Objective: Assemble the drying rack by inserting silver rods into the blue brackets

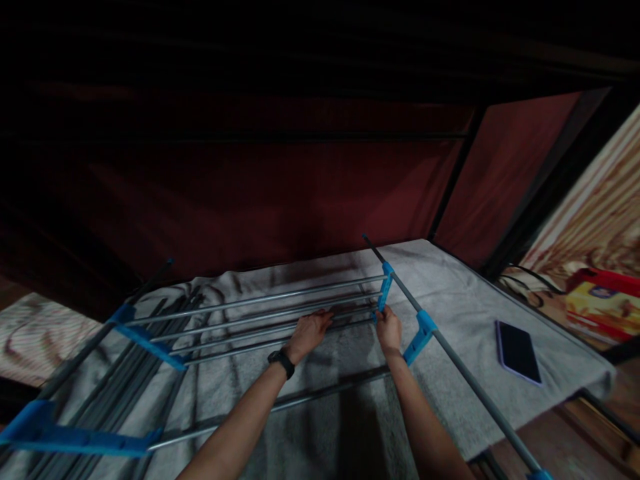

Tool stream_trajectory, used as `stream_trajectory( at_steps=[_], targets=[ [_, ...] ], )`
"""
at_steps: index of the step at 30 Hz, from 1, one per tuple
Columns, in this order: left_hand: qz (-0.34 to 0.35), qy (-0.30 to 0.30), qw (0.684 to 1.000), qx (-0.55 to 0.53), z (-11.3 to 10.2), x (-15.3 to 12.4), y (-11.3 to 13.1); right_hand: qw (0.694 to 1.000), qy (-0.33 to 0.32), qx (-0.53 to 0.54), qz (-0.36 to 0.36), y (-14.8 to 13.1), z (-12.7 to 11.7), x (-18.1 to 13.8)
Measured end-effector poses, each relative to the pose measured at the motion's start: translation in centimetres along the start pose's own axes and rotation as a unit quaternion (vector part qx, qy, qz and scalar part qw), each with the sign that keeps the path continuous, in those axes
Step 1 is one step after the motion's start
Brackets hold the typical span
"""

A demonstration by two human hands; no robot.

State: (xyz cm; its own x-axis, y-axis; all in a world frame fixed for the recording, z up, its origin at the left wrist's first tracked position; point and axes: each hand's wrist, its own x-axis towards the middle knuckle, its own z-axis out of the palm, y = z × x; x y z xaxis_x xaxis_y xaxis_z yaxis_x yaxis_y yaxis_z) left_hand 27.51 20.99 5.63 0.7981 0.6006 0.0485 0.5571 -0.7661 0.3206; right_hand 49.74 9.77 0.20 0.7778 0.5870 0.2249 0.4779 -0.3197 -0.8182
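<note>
Looks to me like you're fitting the metal rods (300, 292) into the blue bracket (385, 287) on that rack's right side, with the whole thing sitting on the grey cloth (460, 300). Your right hand (389, 329) is pinched on the bracket's lower end, your left (309, 331) is at the lower rods (can't tell if it's gripping), and imo the next move calls for lining up the rod ends.

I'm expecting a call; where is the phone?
At the right of the head view, the phone lies on the grey cloth, right of the nearest metal pole.
</note>
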Motion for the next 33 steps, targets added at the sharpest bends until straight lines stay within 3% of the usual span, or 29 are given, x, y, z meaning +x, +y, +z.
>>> stream_trajectory(
  at_steps=[33],
  targets=[
    [-0.006,-0.047,0.999,-0.025,-1.2,0.9,-0.4,1.0,-0.003,0.001,0.005,0.1,0.2,0.3]
  ],
)
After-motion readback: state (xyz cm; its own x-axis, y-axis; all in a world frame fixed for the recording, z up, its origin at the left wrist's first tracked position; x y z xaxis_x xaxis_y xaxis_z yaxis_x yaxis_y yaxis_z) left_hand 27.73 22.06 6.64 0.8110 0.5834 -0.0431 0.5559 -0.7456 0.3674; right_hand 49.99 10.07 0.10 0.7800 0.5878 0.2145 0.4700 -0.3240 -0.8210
